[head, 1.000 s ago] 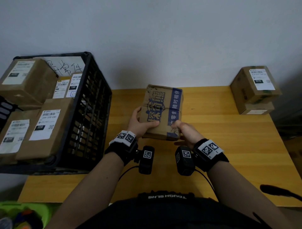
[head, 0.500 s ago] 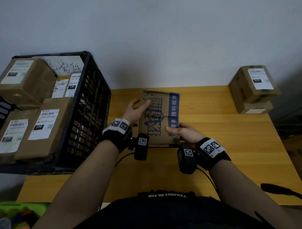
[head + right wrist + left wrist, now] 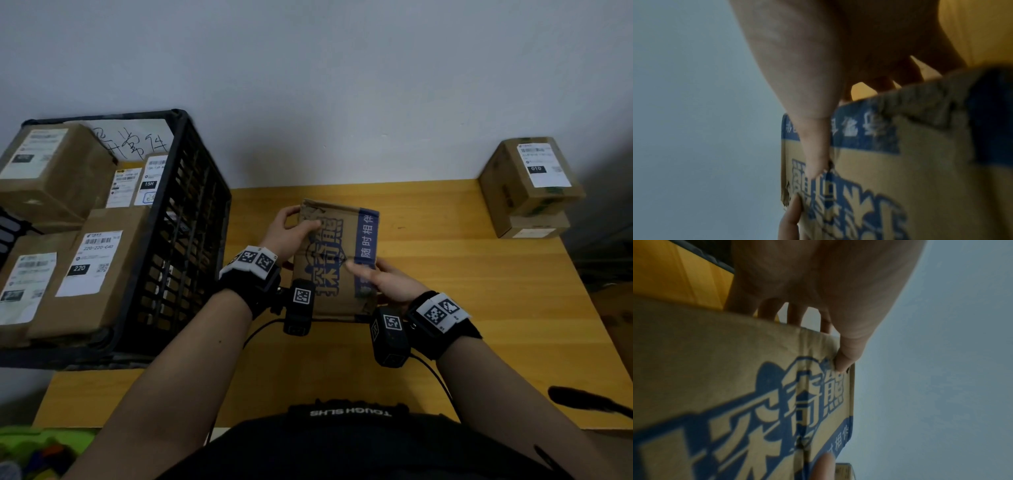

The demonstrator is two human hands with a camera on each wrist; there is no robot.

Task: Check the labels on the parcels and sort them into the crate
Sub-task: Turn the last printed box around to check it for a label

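Head view is showing us gripping one parcel [image 3: 337, 257] with both hands over the middle of the table [image 3: 479, 308]. Our left hand [image 3: 291, 233] is clasping its far left corner, thumb lying across the printed top face and fingers going round the edge. Our right hand [image 3: 387, 282] is taking the near right side, thumb pressing on the blue band and fingers tucking beneath. In the left wrist view we are seeing the thumb [image 3: 849, 353] pinning the torn top edge while the other fingers are disappearing behind the card; the right wrist view is giving the same picture from the other side.

We are judging the parcel to be light, since two loose pinches are carrying it tilted up toward us. Its cardboard is looking worn, creased and frayed at the corner, so we are expecting it to flex and possibly tear there; holding it by the two opposite sides, away from that ragged corner, is seeming safest. No shipping label is showing on the face we are looking at, so we are likely needing to turn it over.

Further out, the crate [image 3: 191, 212] is standing to our left, already holding labelled boxes, and two stacked boxes [image 3: 529, 192] are sitting at the far right
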